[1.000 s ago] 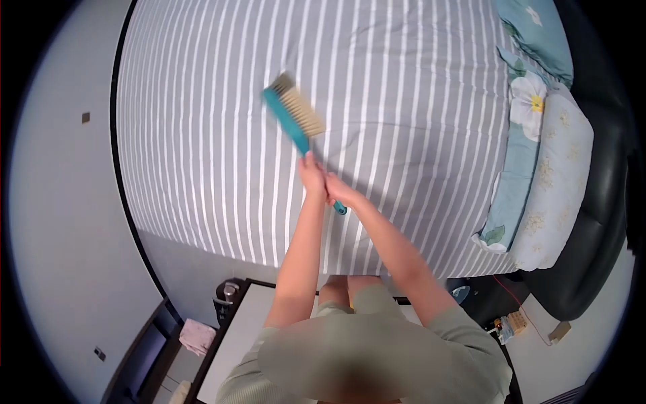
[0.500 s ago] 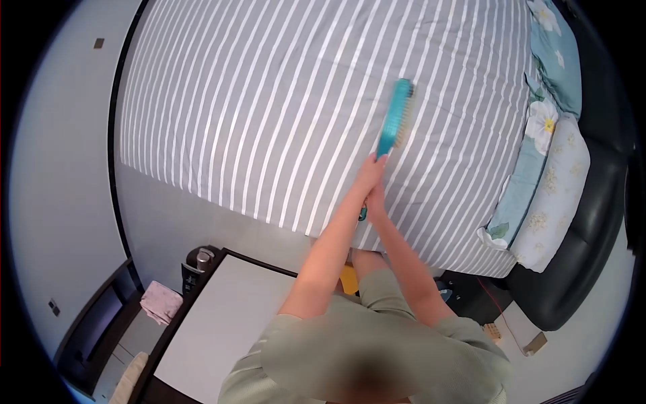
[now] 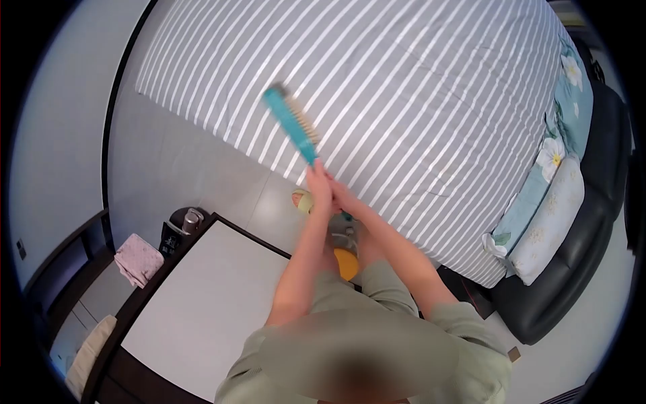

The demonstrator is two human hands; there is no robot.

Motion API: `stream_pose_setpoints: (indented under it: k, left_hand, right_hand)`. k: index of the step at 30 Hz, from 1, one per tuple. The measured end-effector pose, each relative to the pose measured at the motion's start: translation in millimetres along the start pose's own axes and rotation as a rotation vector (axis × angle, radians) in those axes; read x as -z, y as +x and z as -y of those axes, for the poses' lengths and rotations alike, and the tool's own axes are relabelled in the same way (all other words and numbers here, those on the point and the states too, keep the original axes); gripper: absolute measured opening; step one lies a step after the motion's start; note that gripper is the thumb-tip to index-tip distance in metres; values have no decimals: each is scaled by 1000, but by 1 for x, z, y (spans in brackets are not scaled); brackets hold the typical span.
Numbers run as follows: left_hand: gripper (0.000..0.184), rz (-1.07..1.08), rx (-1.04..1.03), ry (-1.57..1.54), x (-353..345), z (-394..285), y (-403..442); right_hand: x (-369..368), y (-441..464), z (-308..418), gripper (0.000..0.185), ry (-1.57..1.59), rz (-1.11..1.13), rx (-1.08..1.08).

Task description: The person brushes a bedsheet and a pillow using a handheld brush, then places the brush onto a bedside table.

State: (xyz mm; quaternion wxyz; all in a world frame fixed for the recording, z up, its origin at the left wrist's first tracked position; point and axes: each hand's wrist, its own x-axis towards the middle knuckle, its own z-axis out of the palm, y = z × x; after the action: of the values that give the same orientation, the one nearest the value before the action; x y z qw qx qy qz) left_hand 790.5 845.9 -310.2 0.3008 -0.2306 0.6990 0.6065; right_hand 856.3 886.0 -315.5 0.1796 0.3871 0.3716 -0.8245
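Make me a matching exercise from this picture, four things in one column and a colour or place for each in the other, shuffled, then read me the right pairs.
Things:
1. Brush
2. Bedsheet
3. Cloth
4. Headboard

Colours and places:
A. Pale pink
B. Black, behind the pillows
C. Gripped by the left hand and right hand
D. Grey with white stripes

Right pairs: 1-C, 2-D, 3-A, 4-B.

Person's left hand and right hand grip teal brush over striped bed, pillows near black headboard.
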Motion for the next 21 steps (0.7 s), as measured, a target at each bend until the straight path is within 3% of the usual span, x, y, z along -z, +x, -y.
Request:
stream_pose_setpoints:
  k: [5, 8, 11, 14, 16, 19, 21]
  left_hand:
    - [20, 592, 197, -70, -26, 6, -19]
    - [19, 506, 243, 85, -6, 25, -15]
    - [19, 321, 67, 56, 60, 57, 24]
    - [19, -38, 39, -72, 115, 19, 26]
    - [20, -259, -63, -100, 150, 23, 40]
    - [20, -340, -41, -181, 163, -3, 39]
    - [19, -153, -117, -138, 154, -10, 39]
  right_hand:
    - [4, -28, -28, 40, 115, -378, 328]
    - [-18, -15, -55, 38, 181, -592, 289]
    - [-54, 17, -96, 36, 208, -375, 275]
    - [-99, 42, -97, 32, 230, -112, 74]
    - [-128, 34, -71, 31, -65, 147, -22]
    - [-140, 48, -66, 30, -230, 195, -115]
    - [-135, 48, -76, 31, -186, 75, 66]
